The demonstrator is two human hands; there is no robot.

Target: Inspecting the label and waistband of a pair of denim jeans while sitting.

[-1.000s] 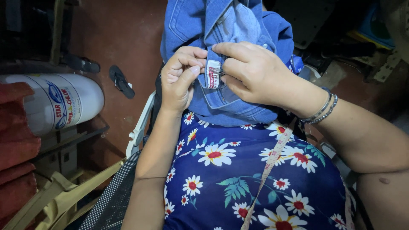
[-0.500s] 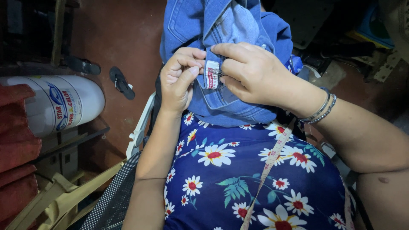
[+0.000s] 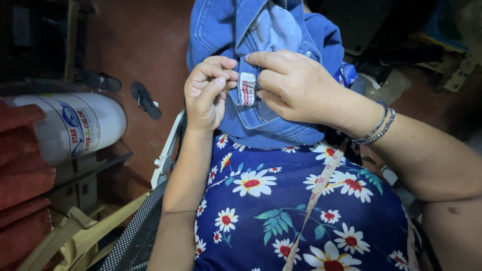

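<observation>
The white label (image 3: 247, 89) of the denim jacket (image 3: 261, 120) is pinched between the closed fingers of the left hand (image 3: 207, 93) and right hand (image 3: 296, 86). Both hands are held raised above the lap, knuckles up.

Left of the blue denim garment (image 3: 261, 30), bare red floor lies open; beyond it, black sandals (image 3: 145, 99) and a white plastic drum (image 3: 75, 125) block.
</observation>
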